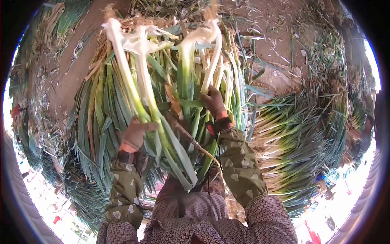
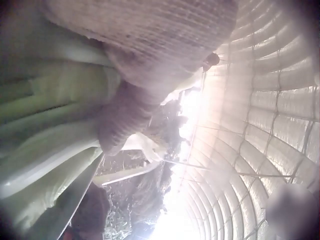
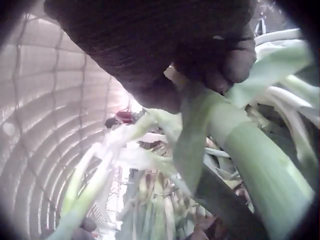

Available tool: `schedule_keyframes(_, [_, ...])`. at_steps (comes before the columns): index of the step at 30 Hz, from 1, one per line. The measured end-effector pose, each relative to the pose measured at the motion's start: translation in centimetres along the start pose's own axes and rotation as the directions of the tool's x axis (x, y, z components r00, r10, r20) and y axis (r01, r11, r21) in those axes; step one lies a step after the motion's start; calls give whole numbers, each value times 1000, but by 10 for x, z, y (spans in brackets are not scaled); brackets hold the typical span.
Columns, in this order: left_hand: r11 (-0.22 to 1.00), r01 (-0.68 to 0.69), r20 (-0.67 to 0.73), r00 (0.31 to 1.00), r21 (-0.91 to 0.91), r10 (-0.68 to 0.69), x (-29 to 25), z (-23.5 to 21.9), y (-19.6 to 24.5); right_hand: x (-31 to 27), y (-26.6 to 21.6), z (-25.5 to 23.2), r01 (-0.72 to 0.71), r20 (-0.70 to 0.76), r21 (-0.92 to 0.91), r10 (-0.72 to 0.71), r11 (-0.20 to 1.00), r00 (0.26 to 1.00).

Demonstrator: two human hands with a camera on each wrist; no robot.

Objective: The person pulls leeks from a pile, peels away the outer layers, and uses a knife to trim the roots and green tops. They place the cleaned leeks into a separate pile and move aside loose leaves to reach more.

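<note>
In the head view, my gloved left hand (image 1: 137,132) grips the green stalks of long green onions (image 1: 150,95), their white ends pointing away from me. To its right, my gloved right hand (image 1: 213,103) holds the pale shaft of another green onion (image 1: 214,57); a loose green leaf (image 1: 191,103) stretches sideways by the fingers. Rootlets show at the far tips. Close up in the left wrist view, the ribbed glove (image 2: 145,45) lies against thick green stalks (image 2: 50,100). The right wrist view shows dark gloved fingers (image 3: 235,65) curled over a green onion stalk (image 3: 260,160).
A large heap of green onions (image 1: 95,110) lies beneath both hands. To the right, a long row of green onions (image 1: 280,150) is laid with white ends toward the heap. Scattered leaf scraps cover the brown ground (image 1: 276,49). More greens (image 1: 65,20) lie at the upper left.
</note>
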State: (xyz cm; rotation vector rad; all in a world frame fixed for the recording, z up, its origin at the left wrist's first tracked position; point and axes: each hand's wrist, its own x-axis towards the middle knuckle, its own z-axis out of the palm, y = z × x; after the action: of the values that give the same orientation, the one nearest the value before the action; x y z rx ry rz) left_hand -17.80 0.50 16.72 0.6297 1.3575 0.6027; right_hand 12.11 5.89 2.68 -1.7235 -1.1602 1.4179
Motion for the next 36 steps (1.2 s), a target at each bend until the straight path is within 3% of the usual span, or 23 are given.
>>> schedule_keyframes(1, [1000,-12,3,1000,-28,12,4,5,-7,2,5,3,-70,83,178,56,982,995])
schedule_keyframes(3, [1000,-19,-63,998,-12,18,9,13,-32,-8,10,2,-98,100,214,78,972,992])
schedule_keyframes(5, [997,71,37,997,-1,-71,4,29,-26,-24,17,10,-98,118,301,65,949,991])
schedule_keyframes(7, [998,-8,58,998,-68,12,6,39,-37,-28,53,25,-64,67,370,42,927,997])
schedule_keyframes(9, [999,3,40,999,-46,-1,9,37,-55,-40,56,35,-60,0,336,64,940,998])
schedule_keyframes(11, [997,27,72,997,-66,-23,7,36,-57,-52,45,38,-16,-36,287,28,958,999])
schedule_keyframes(13, [986,128,95,988,-103,-118,1,35,-59,-58,35,35,-127,45,418,120,900,992])
schedule_keyframes(16, [993,68,81,995,-92,-61,-3,34,-58,-46,11,30,-141,111,518,97,844,989])
schedule_keyframes(17, [995,51,73,996,-88,-44,-4,32,-58,-41,3,20,-74,81,486,40,871,996])
schedule_keyframes(19, [984,30,67,998,-178,-19,-4,32,-54,-41,-46,1,-22,79,572,-29,820,996])
schedule_keyframes(20, [979,34,90,996,-200,-16,-2,29,-53,-46,-92,-2,-43,56,575,13,817,998])
schedule_keyframes(23, [982,55,76,996,-179,-41,-9,32,-34,-24,-80,8,36,12,308,-42,951,999])
schedule_keyframes(24, [986,61,56,997,-156,-53,-11,32,-27,-20,-73,24,-52,5,377,54,925,999])
schedule_keyframes(25, [988,29,48,999,-150,-22,-8,29,-36,-6,-48,39,-297,34,406,310,864,950])
schedule_keyframes(27, [991,-17,33,999,-136,22,-5,26,-51,-9,-15,53,-453,271,525,363,720,891])
schedule_keyframes(28, [997,81,-113,990,-2,-81,-20,35,-29,-9,-8,52,-47,125,267,13,963,992])
schedule_keyframes(29, [998,51,-78,995,-38,-54,-13,24,-46,-15,3,46,366,108,-62,-358,929,927])
schedule_keyframes(30, [996,39,-33,999,-79,-42,-6,12,-78,-21,6,39,440,170,-103,-421,892,891])
schedule_keyframes(32, [980,73,53,997,-186,-65,-10,18,-81,-32,11,25,589,289,-155,-534,793,795])
schedule_keyframes(33, [978,66,52,997,-199,-56,-19,26,-74,-25,28,20,768,395,-320,-659,555,641])
schedule_keyframes(34, [977,39,37,999,-209,-31,-22,29,-68,-35,14,19,452,305,-15,-426,892,852])
schedule_keyframes(35, [976,0,10,1000,-218,2,-19,28,-63,-38,-2,14,521,329,-92,-468,848,820])
schedule_keyframes(36, [991,58,-1,998,-122,-58,-21,20,-66,-42,-31,10,587,351,-166,-509,792,786])
